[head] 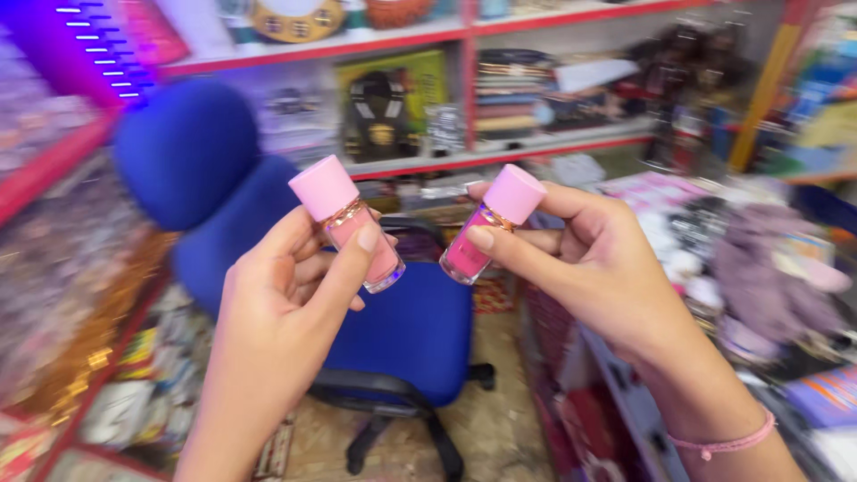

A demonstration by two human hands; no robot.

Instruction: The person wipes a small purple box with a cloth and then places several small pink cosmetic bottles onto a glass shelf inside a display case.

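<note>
Fingers (pixel 353 254) of the left hand (pixel 277 312) and right hand (pixel 598 259) each pinch a small pink bottle (pixel 357 228) (pixel 491 223), caps tilted apart, above a blue office chair (pixel 393 330) between crowded shop shelves (pixel 536 143).

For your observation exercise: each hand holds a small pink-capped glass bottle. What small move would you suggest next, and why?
Probably bring the lighter pink glass bottle in the left hand beside the deeper pink glass bottle in the right hand: they tilt apart.
</note>
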